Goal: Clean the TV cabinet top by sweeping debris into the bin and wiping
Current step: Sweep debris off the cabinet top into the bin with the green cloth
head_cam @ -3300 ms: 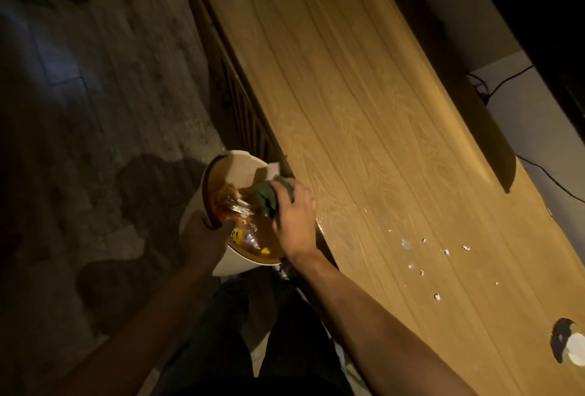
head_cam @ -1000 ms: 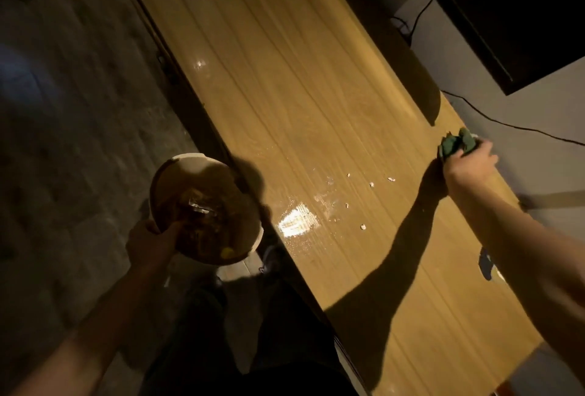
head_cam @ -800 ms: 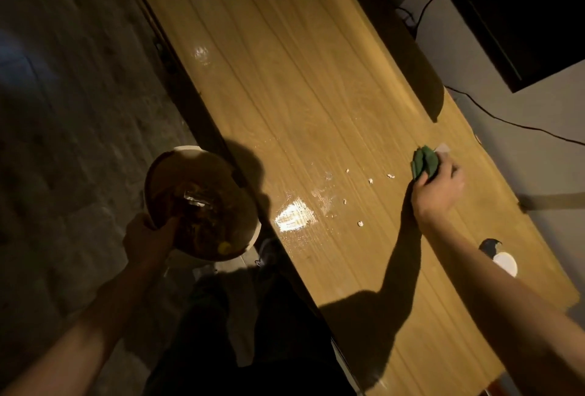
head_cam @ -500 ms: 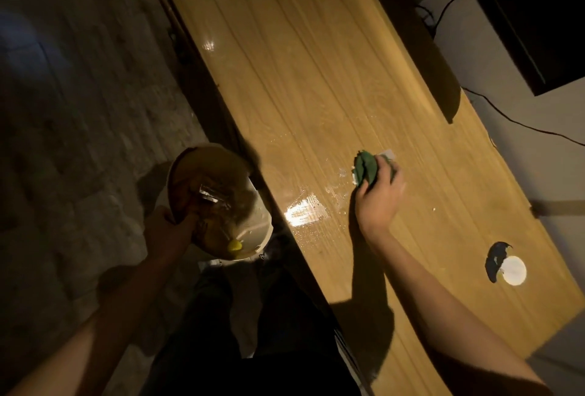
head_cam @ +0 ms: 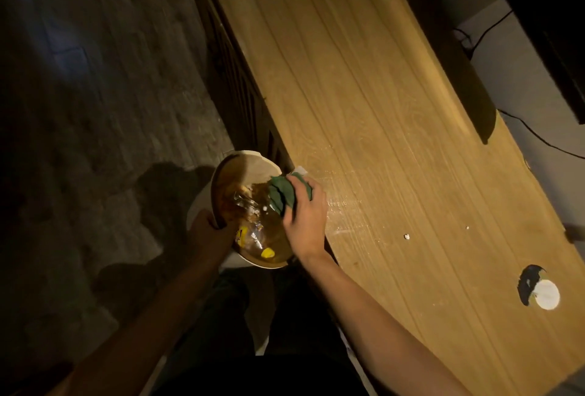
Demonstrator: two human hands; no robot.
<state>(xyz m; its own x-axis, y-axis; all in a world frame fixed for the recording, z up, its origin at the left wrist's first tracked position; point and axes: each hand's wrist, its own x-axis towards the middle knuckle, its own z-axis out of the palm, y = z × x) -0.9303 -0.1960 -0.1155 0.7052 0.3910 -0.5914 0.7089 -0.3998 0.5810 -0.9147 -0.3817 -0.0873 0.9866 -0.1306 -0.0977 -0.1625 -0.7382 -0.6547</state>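
We've got the right hand [head_cam: 305,220] bunched tight around the green cloth [head_cam: 283,194], right at the cabinet top's [head_cam: 395,129] front edge, over the bin [head_cam: 253,215] mouth. The cloth looks soft and light, so a fistful grip suits it (no real long axis, the wad points into the bin). The left hand [head_cam: 207,231] is clamped on the bin rim, holding it tilted toward the edge. It's probably light plastic, so the rim is the sensible hold. Two crumbs [head_cam: 406,236] remain further right.
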